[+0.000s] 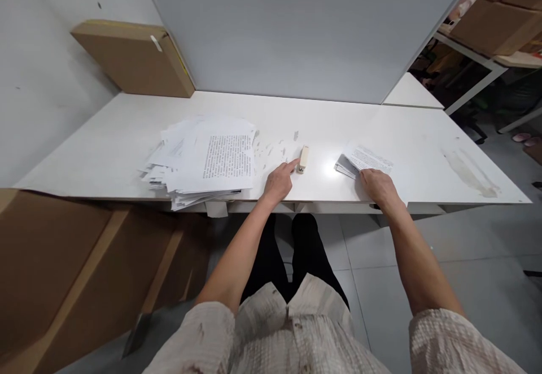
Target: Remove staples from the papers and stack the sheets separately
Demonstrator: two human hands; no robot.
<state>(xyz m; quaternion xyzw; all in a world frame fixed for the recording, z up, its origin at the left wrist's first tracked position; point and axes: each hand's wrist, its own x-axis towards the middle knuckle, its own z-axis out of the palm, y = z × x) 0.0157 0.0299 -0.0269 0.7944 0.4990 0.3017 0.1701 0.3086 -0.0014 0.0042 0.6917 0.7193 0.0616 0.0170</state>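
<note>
A small cream stapler (304, 159) stands on the white table in front of me. My left hand (279, 182) is beside it on the left, index finger stretched out to its side and the other fingers partly curled; nothing shows in this hand. Farther right, my right hand (376, 183) grips the near edge of a small stack of folded printed sheets (368, 158); its fingertips are partly hidden. To the left of my left hand lies a large untidy pile of printed paper (212, 156), some sheets jutting past the table's front edge.
The white table (271, 108) runs along a grey panel (296, 29). A flat cardboard box (135, 60) leans at the back left. Large cardboard boxes (63, 266) stand below the table at the left. At the far right is a shelf with more boxes (495, 26).
</note>
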